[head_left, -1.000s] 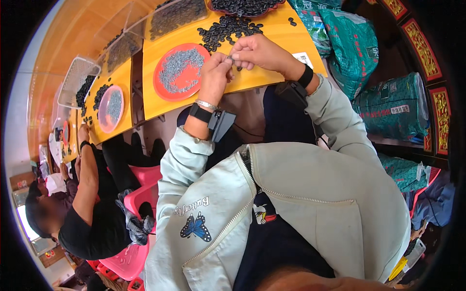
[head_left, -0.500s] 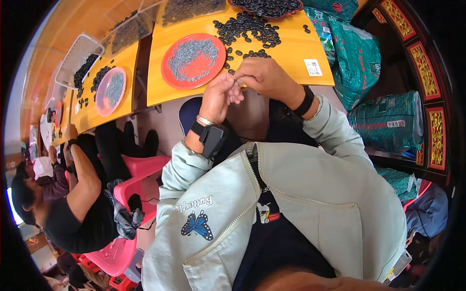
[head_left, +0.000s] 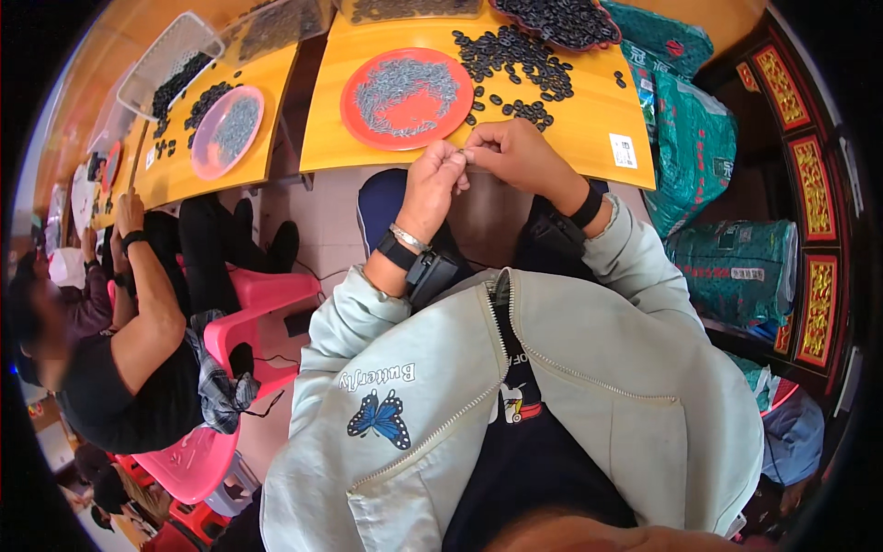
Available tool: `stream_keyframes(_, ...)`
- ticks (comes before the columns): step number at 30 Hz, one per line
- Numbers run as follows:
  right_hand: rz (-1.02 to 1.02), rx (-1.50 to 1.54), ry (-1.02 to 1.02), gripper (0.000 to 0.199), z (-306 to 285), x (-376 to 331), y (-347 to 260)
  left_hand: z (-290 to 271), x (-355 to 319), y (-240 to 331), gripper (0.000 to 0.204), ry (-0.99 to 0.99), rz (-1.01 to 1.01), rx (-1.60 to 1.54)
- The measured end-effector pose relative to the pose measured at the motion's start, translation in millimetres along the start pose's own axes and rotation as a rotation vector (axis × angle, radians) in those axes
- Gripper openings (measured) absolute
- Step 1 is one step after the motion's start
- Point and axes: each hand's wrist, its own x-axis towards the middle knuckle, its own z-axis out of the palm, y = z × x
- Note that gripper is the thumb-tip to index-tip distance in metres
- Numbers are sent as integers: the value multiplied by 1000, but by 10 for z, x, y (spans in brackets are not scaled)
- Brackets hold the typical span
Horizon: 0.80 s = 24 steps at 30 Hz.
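Head view: a small piece (head_left: 467, 155), its long axis too hidden to tell, is being pinched between the fingertips of the left hand (head_left: 432, 184) and right hand (head_left: 518, 153), both equally near, at the yellow table's (head_left: 589, 138) near edge. Grey slivers (head_left: 386, 87) are being held in a red plate (head_left: 409, 114) ahead of the left hand; black oval pieces (head_left: 526, 72) are being borne ahead of the right. Green bags (head_left: 696, 138) are being seen rightward, a seated co-worker (head_left: 129, 396) leftward.

Left grip (head_left: 434, 189) and right grip (head_left: 510, 152), fingers curled, nearly meet fingertip to fingertip, forearms (head_left: 353, 311) angled inward.
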Motion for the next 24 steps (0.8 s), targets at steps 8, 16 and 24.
stream_keyframes(8,-73,110,-58,12,86,168,-62,-208,4,-25,11,32,-35,-175)
stream_keyframes(16,-42,-524,49,13,-109,942,56,-381,23,-22,11,158,8,-134)
stream_keyframes(24,60,-874,18,15,145,1184,118,-532,-25,-48,12,171,-6,-68)
